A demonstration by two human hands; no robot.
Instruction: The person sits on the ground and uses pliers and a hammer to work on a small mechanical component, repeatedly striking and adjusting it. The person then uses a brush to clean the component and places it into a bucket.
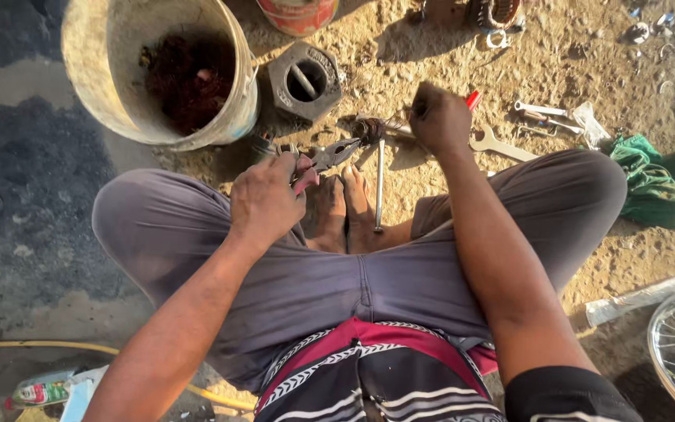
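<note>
The left hand (263, 199) grips the pink handles of pliers (323, 159), whose open jaws point right toward a small wire-wound part (369, 130). The right hand (439, 117) is clenched around a red-handled tool (473, 99) beside that part. A metal rod (380, 184) runs nearer, above bare feet (344, 211). A bucket (232, 117) stands far left, a wrench (498, 146) right.

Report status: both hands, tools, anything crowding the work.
Left hand grips pink-handled metal pliers. Right hand clamps red-handled tool. Thin metal rod between feet. Dirty white bucket close left.
</note>
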